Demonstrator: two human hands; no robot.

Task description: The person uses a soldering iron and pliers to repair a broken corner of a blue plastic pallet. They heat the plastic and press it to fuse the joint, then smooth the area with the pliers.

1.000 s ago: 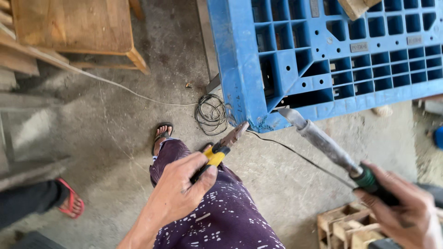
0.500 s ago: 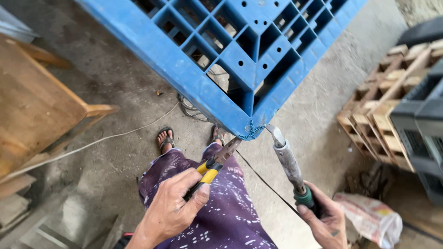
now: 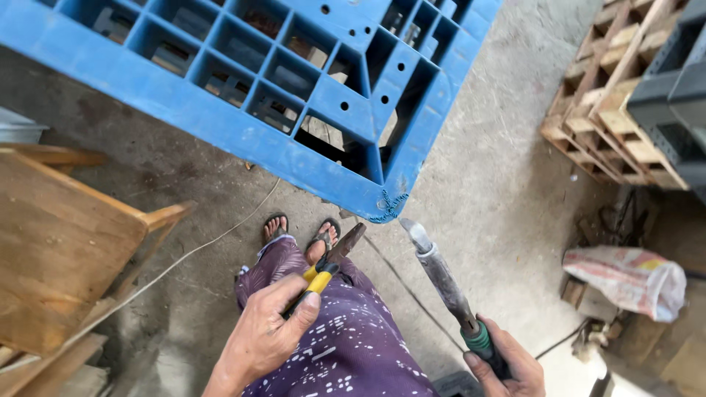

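The soldering iron, held over the concrete floor with its tip near the blue pallet corner, looks stiff and light; its green grip seems the safe hold. Right hand is wrapped round that grip. Left hand clasps yellow-handled pliers

One view only — a camera on the person's head, tilted steeply down over lap and feet at the concrete floor. Both hands sit close at the near edge: left hand, right hand. Farther off, the blue pallet fills the top — wooden pallets far right, a wooden bench left.
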